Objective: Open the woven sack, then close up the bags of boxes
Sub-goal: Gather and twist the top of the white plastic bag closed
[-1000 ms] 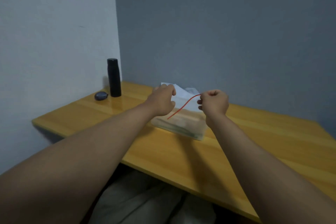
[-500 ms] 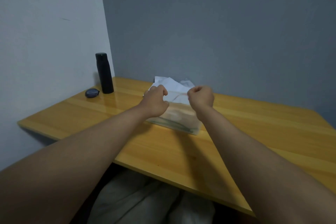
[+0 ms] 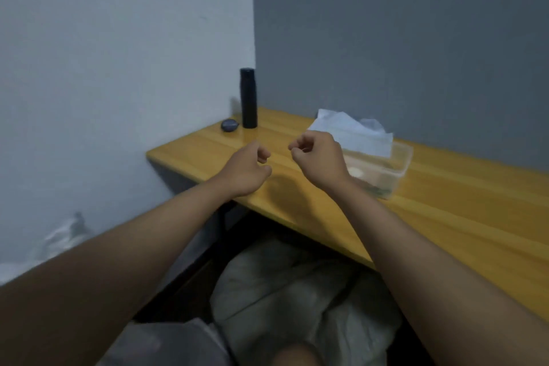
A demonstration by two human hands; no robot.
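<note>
A clear plastic bag [image 3: 386, 171] holding boxes lies on the wooden table [image 3: 463, 226] near the back wall, its white top [image 3: 352, 134] sticking up loosely. My right hand [image 3: 319, 159] hovers just left of the bag with its fingers curled, and nothing shows in it. My left hand [image 3: 248, 171] hangs beside it over the table's left part, fingers also curled and apart from the bag. No red string is in sight. A pale woven sack [image 3: 297, 294] lies on the floor under the table's front edge.
A tall black bottle [image 3: 248, 98] stands in the table's back left corner with a small dark round object [image 3: 229, 125] beside it. Walls close off the left and back. Something pale and crumpled [image 3: 59, 235] lies low on the left.
Both hands have come off the bag's top and moved left and toward me. The red string held a second ago is no longer visible. The view has swung left and down.
</note>
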